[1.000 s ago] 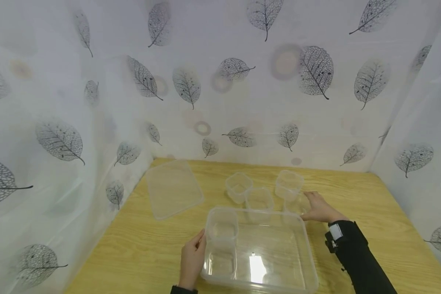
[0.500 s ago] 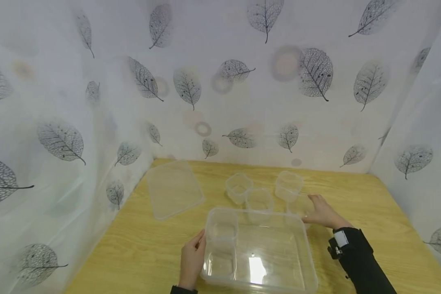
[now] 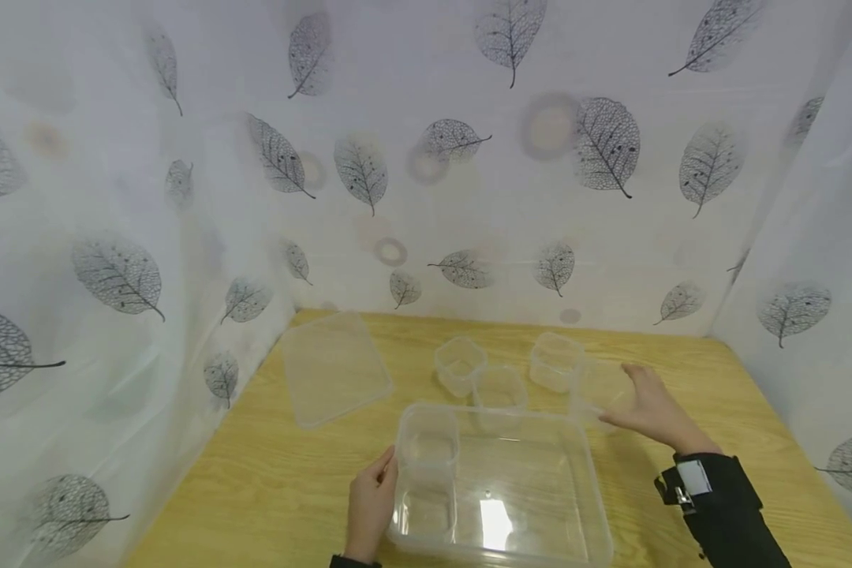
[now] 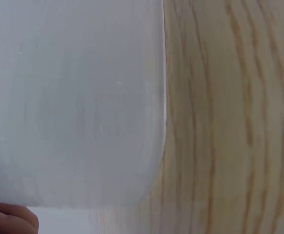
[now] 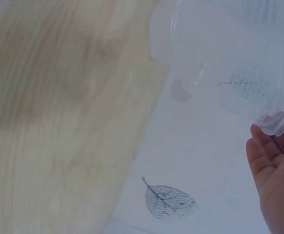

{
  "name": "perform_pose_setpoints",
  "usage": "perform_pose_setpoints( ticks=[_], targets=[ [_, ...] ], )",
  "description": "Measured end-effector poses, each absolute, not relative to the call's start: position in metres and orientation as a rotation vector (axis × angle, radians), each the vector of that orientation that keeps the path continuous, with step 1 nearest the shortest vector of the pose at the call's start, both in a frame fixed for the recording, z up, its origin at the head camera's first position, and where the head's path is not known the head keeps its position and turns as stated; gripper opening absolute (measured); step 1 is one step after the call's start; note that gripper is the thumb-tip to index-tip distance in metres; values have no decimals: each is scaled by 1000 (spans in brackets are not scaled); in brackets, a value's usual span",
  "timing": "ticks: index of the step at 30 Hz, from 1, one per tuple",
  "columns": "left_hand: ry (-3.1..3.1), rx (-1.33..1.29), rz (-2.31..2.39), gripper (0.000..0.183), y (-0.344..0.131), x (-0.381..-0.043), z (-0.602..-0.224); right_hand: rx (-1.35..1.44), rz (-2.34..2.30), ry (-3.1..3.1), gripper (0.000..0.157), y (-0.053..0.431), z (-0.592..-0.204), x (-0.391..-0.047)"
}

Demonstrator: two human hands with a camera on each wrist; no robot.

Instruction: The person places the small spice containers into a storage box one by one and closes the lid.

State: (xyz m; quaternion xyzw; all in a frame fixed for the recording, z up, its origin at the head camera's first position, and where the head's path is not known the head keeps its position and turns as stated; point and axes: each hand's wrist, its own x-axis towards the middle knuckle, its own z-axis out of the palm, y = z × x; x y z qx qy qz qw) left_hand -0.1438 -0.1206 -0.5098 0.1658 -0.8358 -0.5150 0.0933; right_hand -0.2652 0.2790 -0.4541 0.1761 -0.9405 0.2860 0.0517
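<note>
In the head view my left hand (image 3: 371, 497) grips the left rim of a large clear plastic box (image 3: 532, 465). In the left wrist view, only fingertips (image 4: 12, 222) show beside the box's frosted wall (image 4: 73, 97). Two small clear containers (image 3: 428, 438) sit inside the box along its left side, one behind the other. My right hand (image 3: 649, 406) holds another small clear container (image 3: 599, 390) between thumb and fingers, just beyond the box's back right corner. In the right wrist view the fingers curl at the rim of this see-through container (image 5: 234, 53).
Behind the box stand three more small containers: one at left (image 3: 460, 367), one in the middle (image 3: 500, 390) and one at right (image 3: 557, 363). A flat translucent lid (image 3: 337, 367) lies at the back left of the wooden table (image 3: 270, 489). Leaf-printed curtains (image 3: 412, 189) surround the table.
My right hand has moved to the right with the small container, away from the box's corner and the container behind it. The left hand stays at the box's rim.
</note>
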Motion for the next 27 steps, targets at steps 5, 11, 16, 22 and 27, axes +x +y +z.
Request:
perform_pose_setpoints(
  ticks=[5, 11, 16, 22, 27],
  targets=[
    [-2471, 480, -1543, 31, -120, -143, -509, 563, 828, -2804, 96, 276, -434, -254],
    [-2494, 471, -1512, 30, -120, -143, -508, 643, 771, -2738, 96, 258, -419, -235],
    [-2507, 485, -1505, 31, -121, -143, -509, 750, 690, -2695, 96, 235, -414, -218],
    [-2520, 505, -1524, 32, -121, -143, -509, 894, 644, -2644, 98, 211, -417, -204],
    [-2520, 482, -1524, 32, -122, -143, -508, 977, 626, -2636, 99, 197, -425, -197]
  ],
)
